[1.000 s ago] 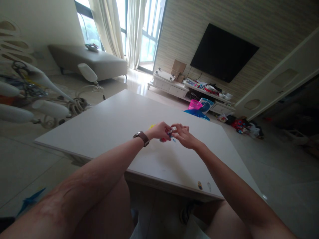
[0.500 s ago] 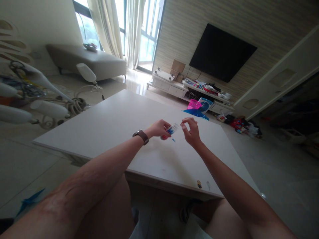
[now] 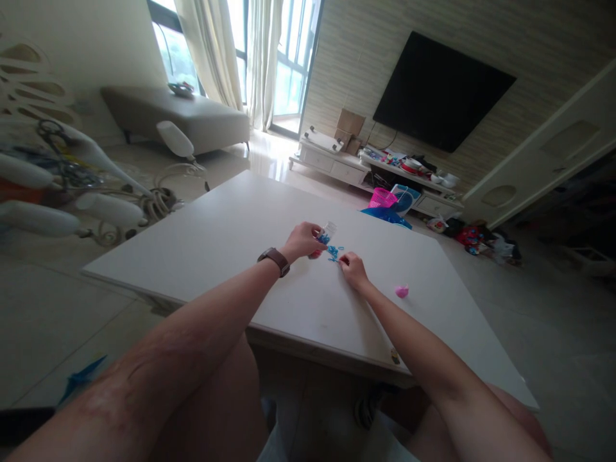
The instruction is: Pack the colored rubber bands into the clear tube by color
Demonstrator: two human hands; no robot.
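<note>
Changes since the half-second-earlier frame, left to right. The yellow patch behind the left hand [image 3: 303, 239] is out of sight. The clear jar [image 3: 329, 228] has shifted and tilts more steeply, clear end up. Where a lone blue piece lay, a loose cluster of blue pieces [image 3: 333, 253] now sits on the white table [image 3: 216, 237]. The right hand [image 3: 353, 269], raised and apart then, is down at that cluster. A small pink object [image 3: 402, 292] shows on the tabletop, right of the right forearm. Near the front edge, the yellow-and-dark piece [image 3: 395, 355] is now partly covered by the forearm; the pale piece beside it is hidden.

Hands, left to right. Left: brown-strapped watch [image 3: 275, 262] on the wrist; fingers closed around the jar, more blue contents visible at its lower part. Something red [image 3: 315, 255] shows just below the fingers; cannot tell whether held or resting on the table. Right: palm turned down, fingers bent, thumb and index narrow, tips at the near right side of the cluster. Too small to tell if a piece is pinched.
</note>
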